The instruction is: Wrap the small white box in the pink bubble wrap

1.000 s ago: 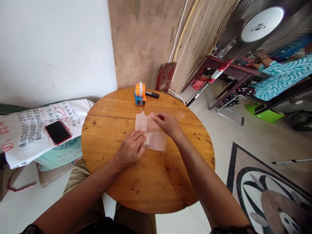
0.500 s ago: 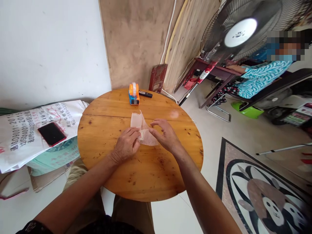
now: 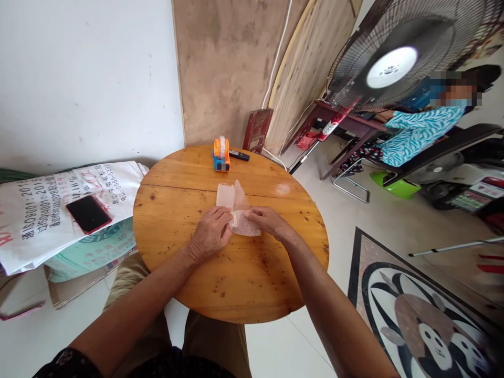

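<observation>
A translucent whitish sheet of wrapping film (image 3: 247,226), folded and creased, lies on the round wooden table (image 3: 236,283). My left hand (image 3: 212,231) has its fingers curled closed over the left side of the sheet. From the right, my right hand (image 3: 268,220) pinches the sheet between thumb and fingers near its middle. The sheet's far part (image 3: 226,195) spreads out beyond my fingers, with one corner sticking up. Something pale shows between my hands at the fold; I cannot make out whether it is a separate thing.
An orange and blue tape dispenser (image 3: 221,155) stands at the table's far edge beside a black remote-like object (image 3: 239,155). Left, a phone (image 3: 88,214) lies on white printed sacks (image 3: 51,210). A standing fan (image 3: 391,68) and a seated person (image 3: 423,136) are at the right.
My right hand's spread fingers have closed onto the sheet near its middle. My left hand stays on the left side. The whole view has shifted slightly.
</observation>
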Motion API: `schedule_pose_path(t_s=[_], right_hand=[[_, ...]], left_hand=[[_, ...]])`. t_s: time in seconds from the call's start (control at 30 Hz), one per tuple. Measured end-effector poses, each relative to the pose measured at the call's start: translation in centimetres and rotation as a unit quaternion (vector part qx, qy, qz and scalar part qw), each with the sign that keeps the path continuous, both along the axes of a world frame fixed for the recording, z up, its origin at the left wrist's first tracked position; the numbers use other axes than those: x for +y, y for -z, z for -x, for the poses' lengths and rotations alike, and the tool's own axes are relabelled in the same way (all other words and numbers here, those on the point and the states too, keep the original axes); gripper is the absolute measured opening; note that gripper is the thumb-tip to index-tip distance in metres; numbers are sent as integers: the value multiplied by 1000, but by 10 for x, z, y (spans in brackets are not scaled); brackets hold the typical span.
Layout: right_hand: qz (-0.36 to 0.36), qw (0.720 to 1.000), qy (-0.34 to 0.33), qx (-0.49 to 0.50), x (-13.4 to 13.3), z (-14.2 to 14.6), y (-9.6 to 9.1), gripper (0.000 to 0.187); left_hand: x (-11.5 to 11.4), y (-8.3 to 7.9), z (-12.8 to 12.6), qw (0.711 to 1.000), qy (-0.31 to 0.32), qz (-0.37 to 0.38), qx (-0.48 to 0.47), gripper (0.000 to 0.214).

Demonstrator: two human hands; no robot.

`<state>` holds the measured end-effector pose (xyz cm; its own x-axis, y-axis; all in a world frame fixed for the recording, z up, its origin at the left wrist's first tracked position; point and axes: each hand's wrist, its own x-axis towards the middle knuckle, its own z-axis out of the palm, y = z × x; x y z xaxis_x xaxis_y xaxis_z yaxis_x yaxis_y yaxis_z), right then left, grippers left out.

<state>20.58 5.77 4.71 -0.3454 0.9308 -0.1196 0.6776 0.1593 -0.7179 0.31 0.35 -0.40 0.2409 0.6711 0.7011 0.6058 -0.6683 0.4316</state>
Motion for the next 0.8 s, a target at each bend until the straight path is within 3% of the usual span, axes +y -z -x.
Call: schedule_pose_path(t_s=[0.2,0.33,0.53,0.8], right_hand=[[-47,995,86,-13,-5,13,22,21],[-86,987,134,-21,-9,22,25,17],[-108,984,133,54,-15,34,17,52],[-90,985,116,91,-17,54,8,66]], left_hand=[[1,1,0,1000,-3,-4,2,25],[-1,-1,0,1000,-25,-12,15,23],[-1,-4,0,999,-42,10,17,18],[1,-5,2,999,-9,34,-12,25]])
